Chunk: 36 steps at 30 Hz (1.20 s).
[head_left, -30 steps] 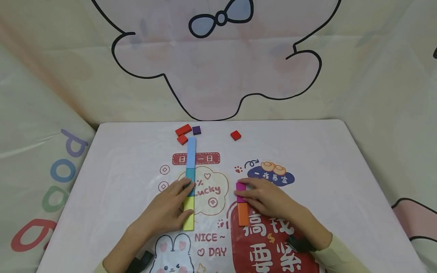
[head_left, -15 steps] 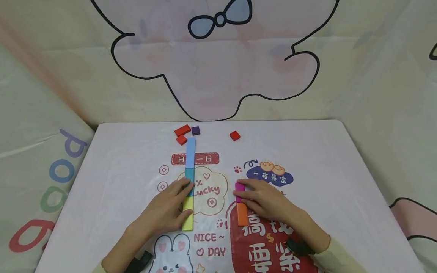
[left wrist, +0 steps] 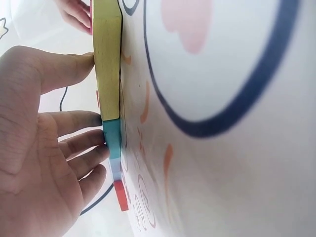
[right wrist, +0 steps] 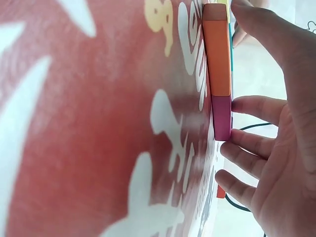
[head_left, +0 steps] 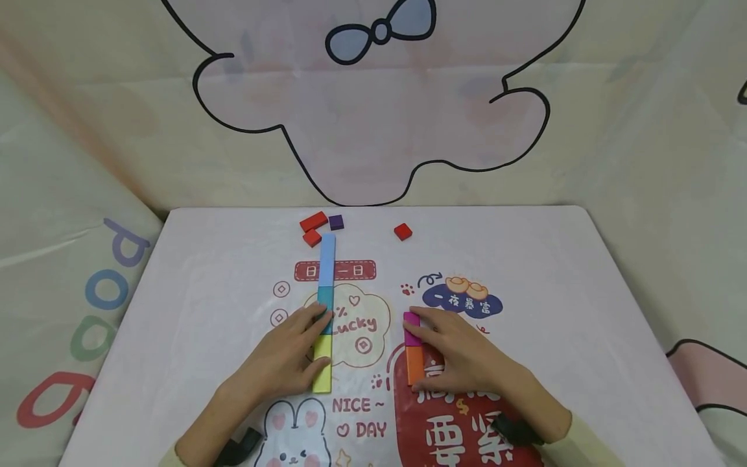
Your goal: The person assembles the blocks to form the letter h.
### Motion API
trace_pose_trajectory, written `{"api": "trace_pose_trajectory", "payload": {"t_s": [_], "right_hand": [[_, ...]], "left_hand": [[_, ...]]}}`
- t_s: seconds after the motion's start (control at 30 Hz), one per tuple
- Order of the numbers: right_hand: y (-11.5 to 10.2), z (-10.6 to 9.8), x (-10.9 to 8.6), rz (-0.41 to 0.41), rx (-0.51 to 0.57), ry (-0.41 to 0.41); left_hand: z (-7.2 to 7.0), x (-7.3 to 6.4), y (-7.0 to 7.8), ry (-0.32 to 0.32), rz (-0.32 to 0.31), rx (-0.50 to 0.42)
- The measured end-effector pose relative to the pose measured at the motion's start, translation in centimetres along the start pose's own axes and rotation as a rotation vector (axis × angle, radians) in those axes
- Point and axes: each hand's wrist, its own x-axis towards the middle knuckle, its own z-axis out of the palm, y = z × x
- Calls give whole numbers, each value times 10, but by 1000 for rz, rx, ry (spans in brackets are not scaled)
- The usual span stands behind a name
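Note:
A yellow block [head_left: 322, 384], a teal block [head_left: 325, 296] and a light blue block [head_left: 327, 259] lie end to end in a straight row. My left hand [head_left: 286, 357] rests its fingertips on the teal block, and its thumb touches the yellow one. To the right, a magenta block [head_left: 411, 319] and an orange block [head_left: 415, 366] form a shorter row. The fingers of my right hand [head_left: 467, 350] touch the magenta block, while its thumb lies at the near end of the orange block. In both wrist views the fingers are extended, only slightly bent, on the blocks.
Near the far table edge are two red blocks [head_left: 313, 221] and a small purple block [head_left: 336, 222], with another red block [head_left: 403, 231] farther right. The white table [head_left: 560, 279] carries printed pictures and lettering. A cloth backdrop [head_left: 630, 130] hangs behind it.
My right thumb has spread away from the fingers, toward me, to the near end of the orange block. My left hand and the blocks stay in place.

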Motion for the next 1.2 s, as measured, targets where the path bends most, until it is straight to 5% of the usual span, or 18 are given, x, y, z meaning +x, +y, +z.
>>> {"api": "trace_pose_trajectory", "payload": {"t_s": [1.2], "right_hand": [[-5,4,-3,-24,42,9]], "left_hand": [[-1,-1,2,11,2,1]]}}
